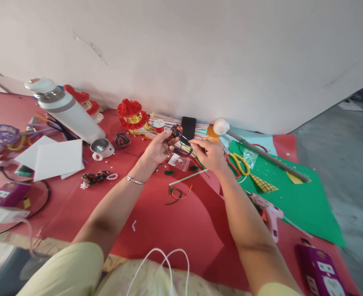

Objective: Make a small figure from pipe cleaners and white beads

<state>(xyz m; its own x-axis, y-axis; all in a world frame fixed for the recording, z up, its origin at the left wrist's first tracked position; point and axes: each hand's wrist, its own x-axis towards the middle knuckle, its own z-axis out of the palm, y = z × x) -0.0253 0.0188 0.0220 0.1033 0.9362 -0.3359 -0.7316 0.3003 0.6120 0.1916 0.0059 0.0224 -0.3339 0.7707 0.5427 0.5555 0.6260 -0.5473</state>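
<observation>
Over the middle of the table my left hand (160, 149) pinches a small multicoloured yarn ball (177, 130). My right hand (210, 155) is closed on a thin, shiny needle-like tool (185, 138) that points at the yarn ball; whether its tip is inside cannot be made out. Behind the hands lie a black phone (188, 126) and a spool of red thread (159, 126). Below them are a small clear bag (180, 161), a pale stick (187, 177) and loose yarn scraps (177, 195).
A white bottle (72, 111), a metal cup (102, 148), white cards (58, 159) and a dark yarn ball (122, 139) stand or lie to the left. Scissors (240, 164), a pink glue gun (270, 216) and a long rod (270, 157) lie right, by a green sheet (304, 205).
</observation>
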